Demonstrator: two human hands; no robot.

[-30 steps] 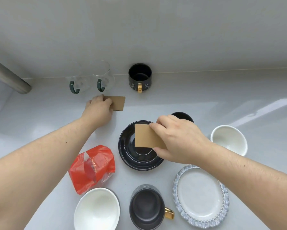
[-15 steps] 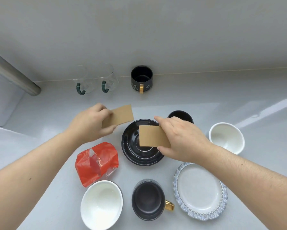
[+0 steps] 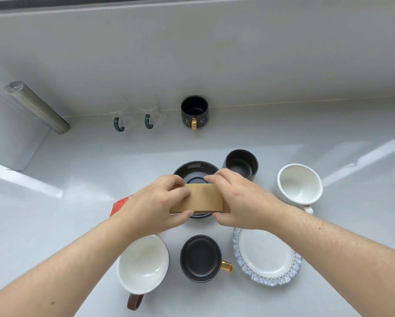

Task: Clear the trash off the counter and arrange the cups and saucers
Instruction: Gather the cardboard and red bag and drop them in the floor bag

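Note:
My left hand [image 3: 155,202] and my right hand [image 3: 240,197] meet over the black saucer [image 3: 193,170], each pinching a brown cardboard piece [image 3: 203,199]; the two pieces overlap between my fingers. A red plastic wrapper [image 3: 121,203] lies mostly hidden under my left wrist. On the counter stand a small black cup [image 3: 241,164], a white cup [image 3: 299,184], a white cup with a brown handle [image 3: 142,263], a black cup with a gold handle [image 3: 201,257] and a white saucer with a blue-grey rim [image 3: 266,257].
Against the back wall stand two glass mugs with green handles [image 3: 136,116] and a black mug with a gold handle [image 3: 194,112]. A steel bar [image 3: 36,107] juts out at the left above a lower grey surface. The counter [image 3: 77,170] stretches left.
Both hands came together over the black saucer, bringing the two cardboard pieces into one overlapping stack. The left hand moved right and toward me; the view tilted up.

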